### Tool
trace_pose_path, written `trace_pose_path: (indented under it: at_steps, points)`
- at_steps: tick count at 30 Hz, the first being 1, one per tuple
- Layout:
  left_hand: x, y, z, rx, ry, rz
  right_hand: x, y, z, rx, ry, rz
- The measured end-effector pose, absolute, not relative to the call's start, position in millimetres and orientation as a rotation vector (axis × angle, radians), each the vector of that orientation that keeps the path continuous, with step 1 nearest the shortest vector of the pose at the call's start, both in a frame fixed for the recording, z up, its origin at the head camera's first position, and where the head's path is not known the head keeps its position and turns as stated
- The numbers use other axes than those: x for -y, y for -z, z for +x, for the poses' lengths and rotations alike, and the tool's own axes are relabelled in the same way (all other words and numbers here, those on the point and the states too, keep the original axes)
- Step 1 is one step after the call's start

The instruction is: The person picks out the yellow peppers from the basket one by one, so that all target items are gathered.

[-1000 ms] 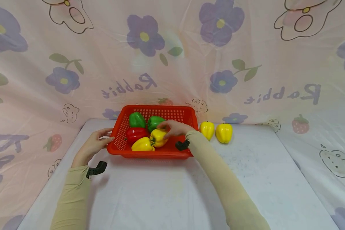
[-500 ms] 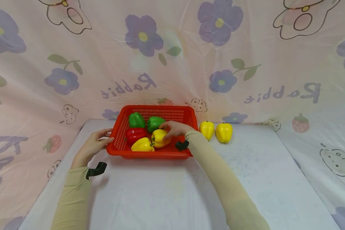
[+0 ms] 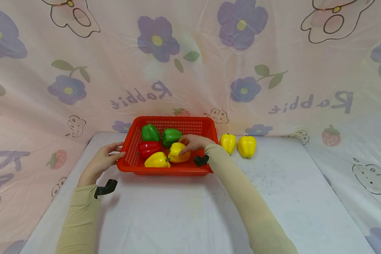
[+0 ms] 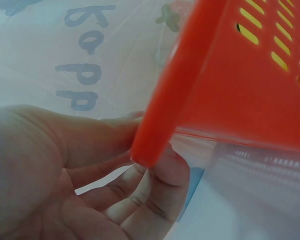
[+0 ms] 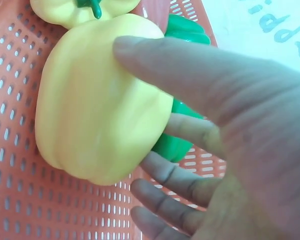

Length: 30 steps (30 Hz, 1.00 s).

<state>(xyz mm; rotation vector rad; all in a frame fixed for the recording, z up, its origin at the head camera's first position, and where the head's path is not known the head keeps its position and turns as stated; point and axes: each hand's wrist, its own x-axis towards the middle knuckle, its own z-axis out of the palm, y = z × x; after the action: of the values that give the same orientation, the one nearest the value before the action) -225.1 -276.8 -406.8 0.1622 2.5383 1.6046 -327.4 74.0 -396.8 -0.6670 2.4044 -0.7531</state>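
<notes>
A red plastic basket (image 3: pixel 168 171) holds two green bell peppers, including the right one (image 3: pixel 171 137), a red bell pepper (image 3: pixel 149 149) and two yellow ones. My left hand (image 3: pixel 102 160) grips the basket's left rim, thumb on one side and fingers curled under it in the left wrist view. Inside the basket, my right hand (image 3: pixel 195 143) holds the right-hand yellow bell pepper (image 5: pixel 97 105). The thumb lies across its side, and fingers reach round its other side. The other yellow bell pepper (image 3: pixel 157 160) lies tilted at the front, beside the held one.
Two more yellow bell peppers, the nearer (image 3: pixel 228 144) and the farther (image 3: pixel 247 146), stand on the table just right of the basket. A white cloth covers the table (image 3: pixel 165 215). A patterned curtain (image 3: pixel 197 84) hangs close behind the basket.
The right-hand yellow bell pepper has shifted slightly right and turned a little under my right hand, away from the other yellow one. My left hand stays at the rim.
</notes>
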Motion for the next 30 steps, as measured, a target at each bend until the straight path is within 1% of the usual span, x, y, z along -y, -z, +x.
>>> trace_pose_path:
  at_steps: [30]
  points:
    - [276.5,407.5,-225.3,-2.534,-1.625,0.168,-83.1,403.3,-330.6,-2.285,0.87,-0.621]
